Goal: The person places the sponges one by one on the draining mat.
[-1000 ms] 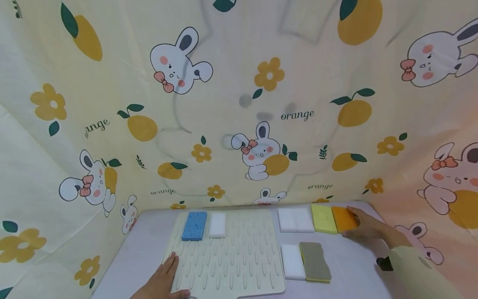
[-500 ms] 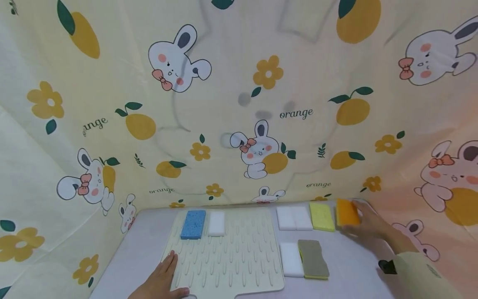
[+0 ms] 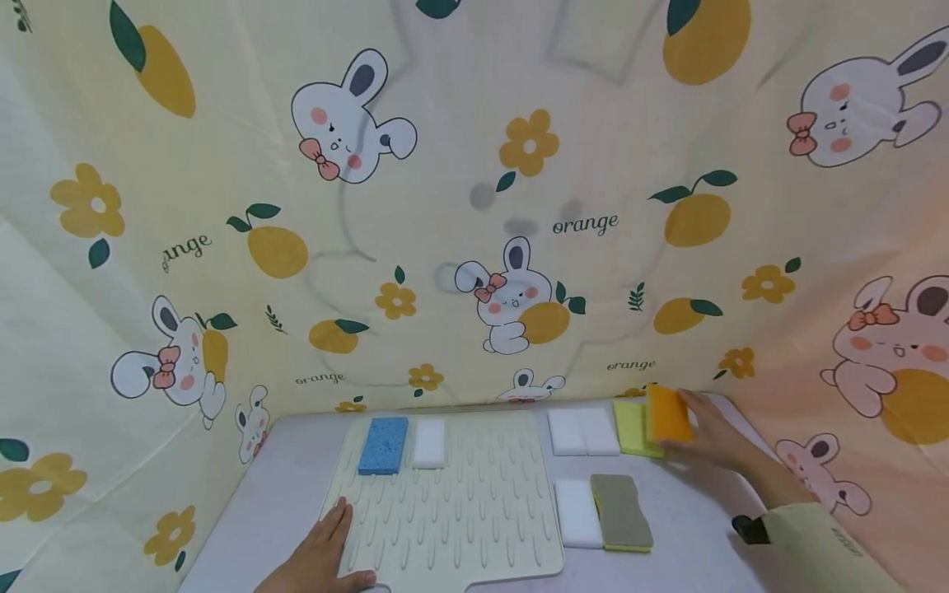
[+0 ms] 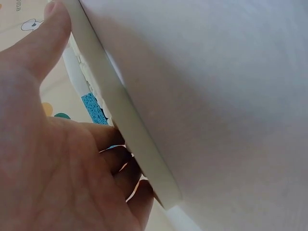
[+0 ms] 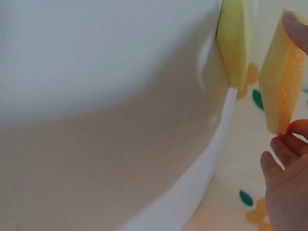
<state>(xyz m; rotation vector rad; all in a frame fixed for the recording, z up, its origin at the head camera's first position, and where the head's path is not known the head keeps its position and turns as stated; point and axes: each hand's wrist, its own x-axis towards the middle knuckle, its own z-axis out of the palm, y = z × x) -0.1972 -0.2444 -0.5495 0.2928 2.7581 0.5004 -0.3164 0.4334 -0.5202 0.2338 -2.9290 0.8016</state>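
An orange sponge point(image 3: 670, 413) with a pale yellow underside is pinched between thumb and fingers of my right hand point(image 3: 708, 428). It is lifted off the table and overlaps the flat yellow sponge point(image 3: 628, 427) in the head view. The right wrist view shows the orange sponge's side point(image 5: 288, 86) tilted, apart from the tabletop. My left hand point(image 3: 319, 548) rests with extended fingers on the left edge of a cream ridged drying mat point(image 3: 474, 511). A blue sponge point(image 3: 383, 445) and a small white sponge point(image 3: 429, 444) lie at the mat's back left.
Two white sponges point(image 3: 583, 431) lie side by side behind the mat's right edge. Nearer the front are another white sponge point(image 3: 578, 512) and a grey-topped scouring sponge point(image 3: 621, 512). A patterned curtain point(image 3: 445, 206) stands along the back of the white table point(image 3: 252, 486).
My right hand has picked the orange sponge up from beside the yellow one and moved it left, over the yellow sponge in view. My left hand stays on the mat.
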